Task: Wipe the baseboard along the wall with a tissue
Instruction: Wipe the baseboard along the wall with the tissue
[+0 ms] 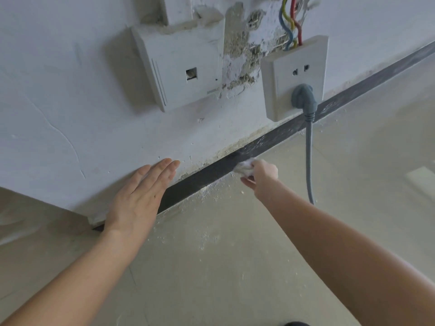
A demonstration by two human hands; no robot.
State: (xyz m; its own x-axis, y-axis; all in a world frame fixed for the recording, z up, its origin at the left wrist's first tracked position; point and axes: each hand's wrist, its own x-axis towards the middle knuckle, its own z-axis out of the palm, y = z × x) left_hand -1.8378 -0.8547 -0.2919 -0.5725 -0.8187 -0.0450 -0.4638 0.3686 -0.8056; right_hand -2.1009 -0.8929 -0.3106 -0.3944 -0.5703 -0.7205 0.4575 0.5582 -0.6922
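A dark baseboard [207,176] runs diagonally from lower left to upper right where the white wall meets the floor. Its stretch to the right of my hand is streaked with white dust; the stretch to the left looks darker. My right hand [261,174] is shut on a crumpled white tissue [244,166] and presses it against the baseboard. My left hand [141,196] lies flat and open against the wall, fingers together, just above the baseboard's left part.
A white socket [295,76] holds a grey plug [303,96] whose cable [309,161] hangs down right of my right hand. A second white wall box [181,67] sits left. Coloured wires [290,20] emerge from damaged plaster. White crumbs litter the beige floor [211,231].
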